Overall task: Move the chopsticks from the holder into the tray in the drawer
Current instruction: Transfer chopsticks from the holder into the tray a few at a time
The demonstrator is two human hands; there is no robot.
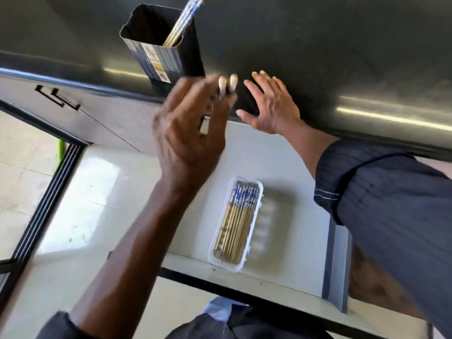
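Note:
A dark rectangular holder stands on the steel counter near its front edge, with a few blue-patterned chopsticks leaning out of it. In the open drawer below lies a white tray holding several chopsticks side by side, blue ends away from me. My left hand is raised and blurred between tray and holder, fingers apart, nothing in it. My right hand rests flat with spread fingers on the counter's front edge, right of the holder.
The steel counter fills the top of the view. The white drawer floor surrounds the tray, with a grey side wall at right. Tiled floor and a dark frame lie at left.

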